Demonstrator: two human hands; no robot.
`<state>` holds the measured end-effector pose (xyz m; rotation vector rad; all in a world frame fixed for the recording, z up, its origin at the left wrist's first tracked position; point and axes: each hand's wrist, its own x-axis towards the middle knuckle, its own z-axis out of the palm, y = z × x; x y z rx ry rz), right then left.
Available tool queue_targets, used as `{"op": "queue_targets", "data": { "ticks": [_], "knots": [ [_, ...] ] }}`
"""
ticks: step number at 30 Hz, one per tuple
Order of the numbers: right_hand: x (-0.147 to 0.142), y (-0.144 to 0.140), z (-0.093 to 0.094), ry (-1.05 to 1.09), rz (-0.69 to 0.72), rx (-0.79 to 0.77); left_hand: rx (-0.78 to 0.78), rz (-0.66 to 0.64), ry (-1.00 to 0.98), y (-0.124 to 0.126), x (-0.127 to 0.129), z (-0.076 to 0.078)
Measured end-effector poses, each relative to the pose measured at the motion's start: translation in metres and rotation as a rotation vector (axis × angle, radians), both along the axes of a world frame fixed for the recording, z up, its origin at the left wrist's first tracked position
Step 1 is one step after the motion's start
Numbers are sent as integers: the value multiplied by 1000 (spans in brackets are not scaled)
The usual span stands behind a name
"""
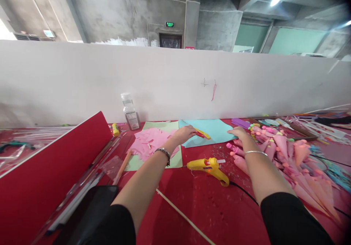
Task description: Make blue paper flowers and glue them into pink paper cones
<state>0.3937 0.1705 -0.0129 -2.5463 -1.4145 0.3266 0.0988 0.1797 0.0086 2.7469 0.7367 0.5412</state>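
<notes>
Your left hand (184,133) closes around yellow-handled scissors (202,133) over the light blue paper sheet (216,129), while your right hand (238,132) lies flat and open on the sheet's edge, holding nothing; a yellow glue gun (210,165) rests just nearer you, pink paper cones (285,153) piled beside your right arm

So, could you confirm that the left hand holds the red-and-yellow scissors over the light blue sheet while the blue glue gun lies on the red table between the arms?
Not quite: the glue gun is yellow, not blue, as the head view shows. The rest stands: the left hand holds the scissors over the light blue sheet, and the gun lies on the red table between the arms.
</notes>
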Motion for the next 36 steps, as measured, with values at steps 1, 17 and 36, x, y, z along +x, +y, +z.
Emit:
{"op": "queue_targets", "data": {
  "ticks": [1,17,36],
  "knots": [
    [0,0,-2,-27,-7,0,3,15,-30,1,0,0],
    [-13,-2,-15,-182,-72,-47,-7,-2,-122,2,4,-10],
    [-11,-12,0,-170,-109,2,-9,65,3,-2,-8,-25]
  ]
}}
